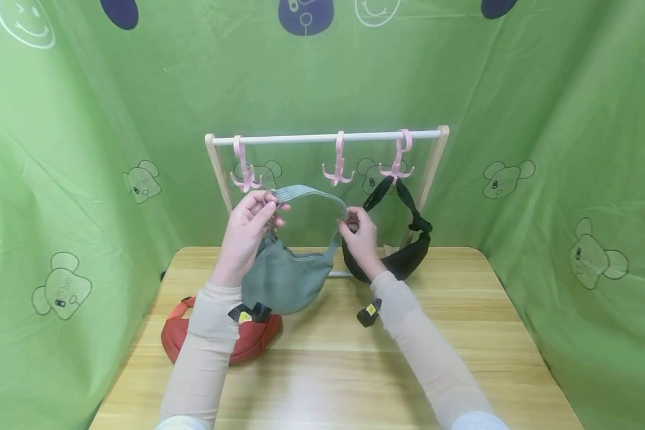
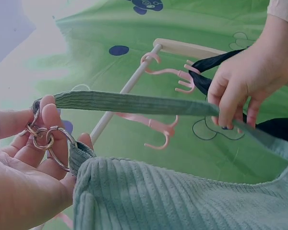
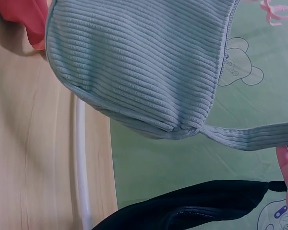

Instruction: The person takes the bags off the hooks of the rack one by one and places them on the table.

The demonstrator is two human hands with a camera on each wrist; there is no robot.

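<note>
A grey-green corduroy shoulder bag [image 1: 290, 280] hangs in the air by its strap [image 1: 314, 192], held between both hands. My left hand [image 1: 249, 224] grips the strap's end near the linked metal rings [image 2: 43, 139]. With thumb and fingers my right hand [image 1: 361, 236] pinches the strap on its other side. In the right wrist view the bag's ribbed body [image 3: 139, 62] fills the top, its zip along one edge. Behind the right hand, a black bag [image 1: 408, 257] hangs by its knotted strap from the rightmost pink hook [image 1: 396, 164].
A white rail [image 1: 301, 138] on wooden posts crosses the back of the table [image 1: 322, 382]. Two more pink hooks hang there, a left hook [image 1: 243, 167] and a middle hook [image 1: 338, 164]. Under the left forearm lies a red bag [image 1: 255, 340]. Green printed cloth [image 1: 312, 77] surrounds the table.
</note>
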